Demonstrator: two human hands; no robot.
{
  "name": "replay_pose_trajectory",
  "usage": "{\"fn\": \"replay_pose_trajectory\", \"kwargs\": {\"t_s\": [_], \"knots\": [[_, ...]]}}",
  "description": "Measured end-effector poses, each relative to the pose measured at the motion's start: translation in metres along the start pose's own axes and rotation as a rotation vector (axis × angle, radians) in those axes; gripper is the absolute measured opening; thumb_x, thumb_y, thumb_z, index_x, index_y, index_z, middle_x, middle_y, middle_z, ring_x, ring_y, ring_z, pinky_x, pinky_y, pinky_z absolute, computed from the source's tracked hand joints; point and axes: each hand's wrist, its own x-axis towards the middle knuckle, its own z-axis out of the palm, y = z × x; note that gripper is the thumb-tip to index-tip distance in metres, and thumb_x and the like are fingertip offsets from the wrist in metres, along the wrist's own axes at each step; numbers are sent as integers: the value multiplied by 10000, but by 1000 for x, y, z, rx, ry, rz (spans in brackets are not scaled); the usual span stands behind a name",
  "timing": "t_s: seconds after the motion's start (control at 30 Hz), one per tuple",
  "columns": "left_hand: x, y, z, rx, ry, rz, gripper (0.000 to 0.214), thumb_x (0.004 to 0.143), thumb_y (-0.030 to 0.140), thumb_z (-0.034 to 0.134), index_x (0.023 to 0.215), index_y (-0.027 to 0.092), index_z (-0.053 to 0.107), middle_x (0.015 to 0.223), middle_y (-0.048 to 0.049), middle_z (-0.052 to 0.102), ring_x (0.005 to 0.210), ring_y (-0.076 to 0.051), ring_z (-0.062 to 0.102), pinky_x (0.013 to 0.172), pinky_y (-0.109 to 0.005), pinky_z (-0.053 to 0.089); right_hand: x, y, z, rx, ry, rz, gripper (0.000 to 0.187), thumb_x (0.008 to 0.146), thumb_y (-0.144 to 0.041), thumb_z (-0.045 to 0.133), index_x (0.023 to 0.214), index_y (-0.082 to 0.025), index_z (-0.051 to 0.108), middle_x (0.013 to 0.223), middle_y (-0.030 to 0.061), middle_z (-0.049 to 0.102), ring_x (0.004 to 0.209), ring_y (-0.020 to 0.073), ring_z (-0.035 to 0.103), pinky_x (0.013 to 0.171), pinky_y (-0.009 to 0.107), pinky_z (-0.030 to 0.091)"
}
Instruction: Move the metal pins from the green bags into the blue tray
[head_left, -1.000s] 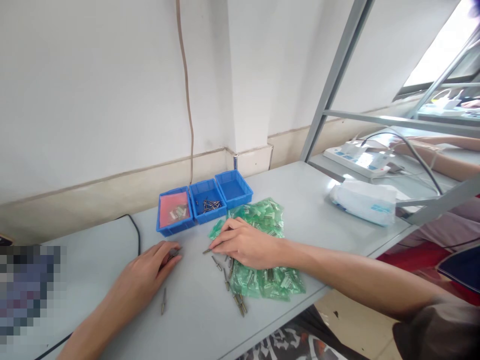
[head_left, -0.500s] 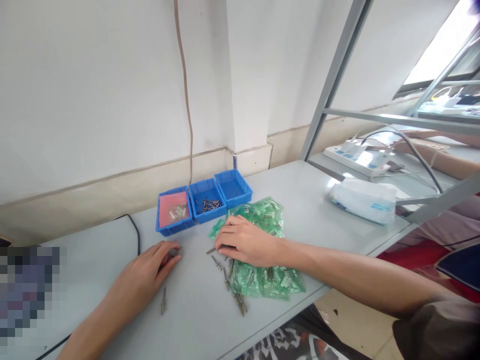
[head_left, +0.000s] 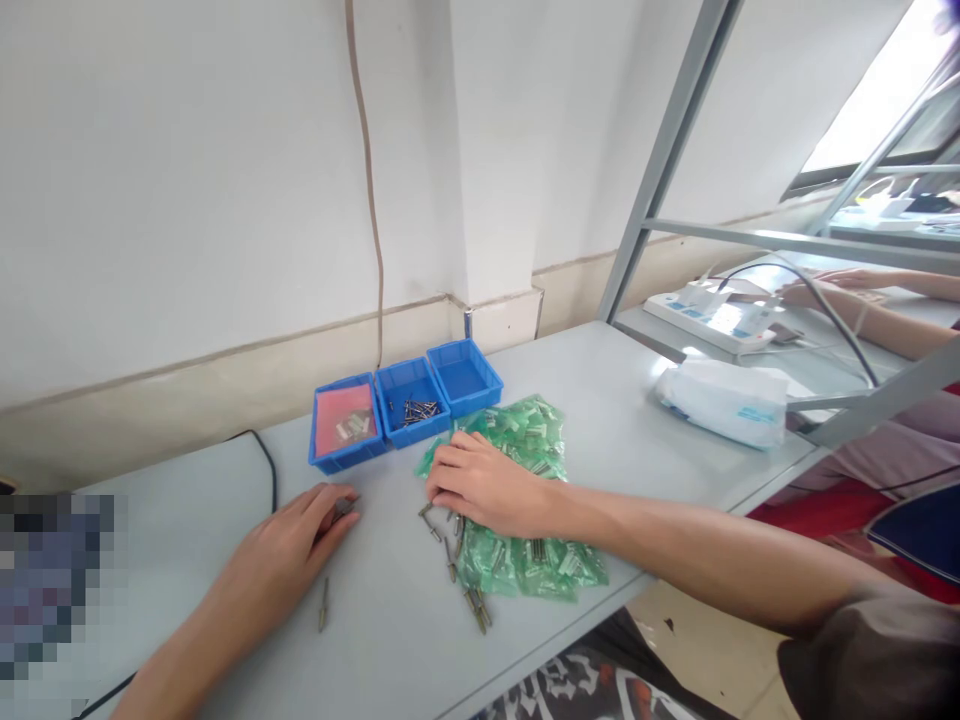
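Observation:
My left hand [head_left: 304,525] rests on the table, fingers curled round a few metal rivets [head_left: 345,507] whose ends poke out past the fingertips. Beside its wrist lies a single rivet [head_left: 323,605]. My right hand [head_left: 484,487] lies over the left part of some green plastic bags [head_left: 536,560] that hold small metal parts. Its fingers are bent and pressed together, tips down at the tabletop beside a loose rivet [head_left: 430,524]; whatever they grip is hidden. More loose rivets [head_left: 477,608] are scattered along the bags' left edge.
Three blue bins stand behind my hands: the left bin [head_left: 348,463] has a pink sheet and a bag of parts, the middle bin [head_left: 417,433] has rivets. A white packet [head_left: 724,402] and a metal frame [head_left: 667,150] are at right, with another person's arms [head_left: 885,310] beyond.
My right fingers have drawn closer together over the loose rivets, and the rivet near their tips has shifted. My left hand keeps its hold. The view has moved slightly.

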Motion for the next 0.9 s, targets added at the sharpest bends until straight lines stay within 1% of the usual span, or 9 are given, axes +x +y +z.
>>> {"fn": "replay_pose_trajectory", "kwargs": {"t_s": [0.07, 0.17, 0.27, 0.33, 0.47, 0.6, 0.7, 0.9], "knots": [[0, 0, 0, 1, 8, 7, 403, 1058, 582, 411, 1205, 296, 653, 973, -8, 724, 775, -196, 701, 682, -288, 513, 0, -1, 1, 31, 31, 20, 149, 1093, -232, 539, 1021, -183, 660, 1029, 73, 645, 983, 231, 502, 906, 373, 406], [-1, 0, -1, 12, 9, 6, 408, 1059, 585, 408, 1205, 295, 655, 970, -7, 726, 765, -194, 700, 665, -284, 509, 0, -1, 0, 123, 115, 66, 116, 1104, -212, 501, 1054, -187, 603, 1096, 75, 641, 974, 220, 508, 920, 378, 423], [-1, 0, -1, 19, 2, 9, 398, 1060, 576, 414, 1218, 298, 651, 993, -6, 733, 777, -193, 705, 668, -282, 510, 0, -3, -6, 207, 206, 122, 135, 1115, -198, 459, 1032, -204, 565, 1029, 53, 637, 925, 214, 505, 890, 372, 429], [-1, 0, -1, 20, 2, 18, 395, 1061, 571, 413, 1224, 299, 649, 1021, -9, 740, 788, -193, 711, 672, -282, 514, 1, -4, -11, 248, 258, 141, 149, 1117, -175, 441, 1030, -211, 557, 1022, 46, 644, 906, 209, 513, 889, 373, 427], [0, -3, 1, 16, 20, 37, 383, 1068, 575, 411, 1221, 310, 641, 1109, -6, 750, 856, -199, 734, 713, -289, 538, 1, -5, -17, 306, 335, 175, 146, 1112, -168, 458, 1120, -221, 594, 1084, 56, 662, 978, 217, 554, 921, 380, 442], [-1, -5, 3, 6, 35, 79, 365, 1074, 572, 417, 1196, 318, 648, 1160, 4, 756, 915, -199, 748, 756, -288, 555, 2, -5, -18, 321, 355, 192, 193, 1117, -183, 455, 1174, -228, 633, 1076, 62, 654, 1028, 222, 583, 952, 390, 453], [0, -7, 5, 12, 59, 99, 370, 1075, 572, 415, 1183, 313, 656, 1183, 1, 758, 950, -204, 753, 770, -287, 560, 2, -4, -18, 332, 352, 188, 204, 1121, -197, 443, 1154, -229, 641, 1065, 66, 643, 1027, 222, 593, 944, 387, 464], [0, -15, 8, 64, 81, 117, 369, 1088, 556, 392, 1185, 307, 646, 1186, -1, 749, 940, -205, 748, 770, -296, 543, 1, -5, -17, 334, 348, 186, 185, 1117, -188, 444, 1102, -225, 624, 1056, 58, 635, 1009, 213, 596, 927, 372, 463]]}}
